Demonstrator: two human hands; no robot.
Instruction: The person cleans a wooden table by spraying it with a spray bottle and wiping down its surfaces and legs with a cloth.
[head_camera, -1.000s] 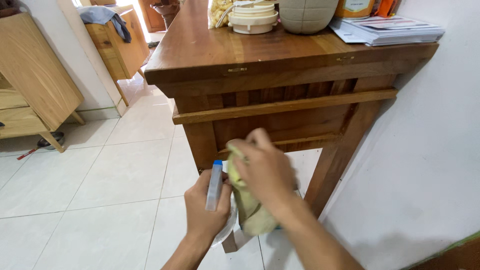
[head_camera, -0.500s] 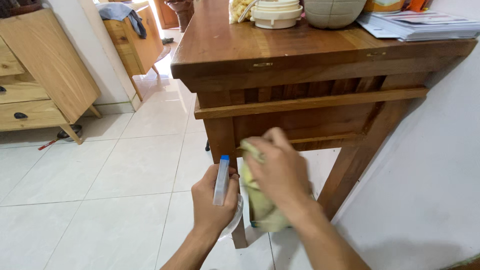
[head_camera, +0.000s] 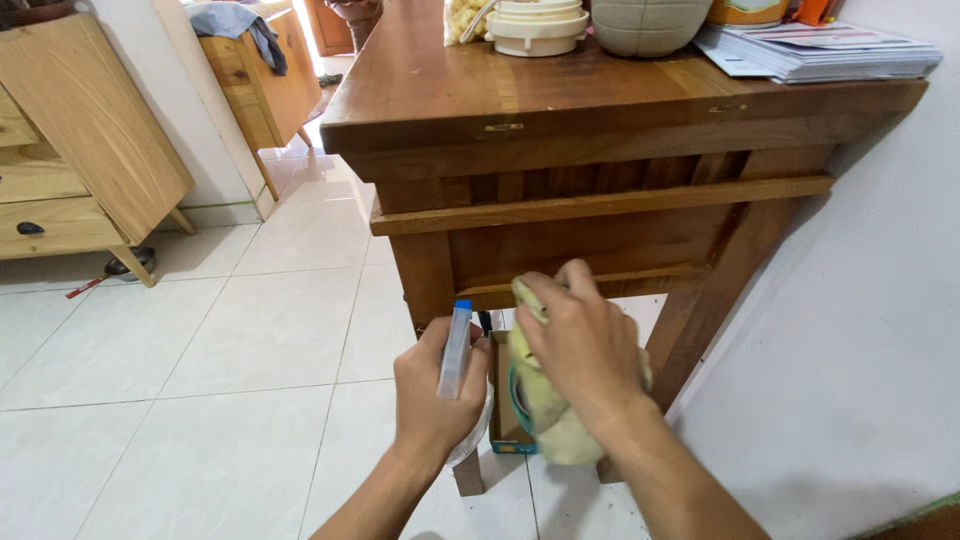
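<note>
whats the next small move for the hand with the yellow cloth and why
Probably press the yellow cloth forward onto the table's lower rail. The right hand holds it bunched just in front of that rail, while the left hand grips the spray bottle upright beside it.

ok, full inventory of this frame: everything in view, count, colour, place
wooden table: 1, dark brown, against the white wall
cloth: 1, pale yellow, under right hand at the table's lower rail
spray bottle: 1, clear with blue tip, in left hand
small box: 1, brown with teal edge, on floor under table
paper stack: 1, white, tabletop right
lidded container: 1, cream, tabletop
dresser: 1, light wood, left
floor tiles: white
left hand: 1, gripping bottle
right hand: 1, pressing cloth
</note>
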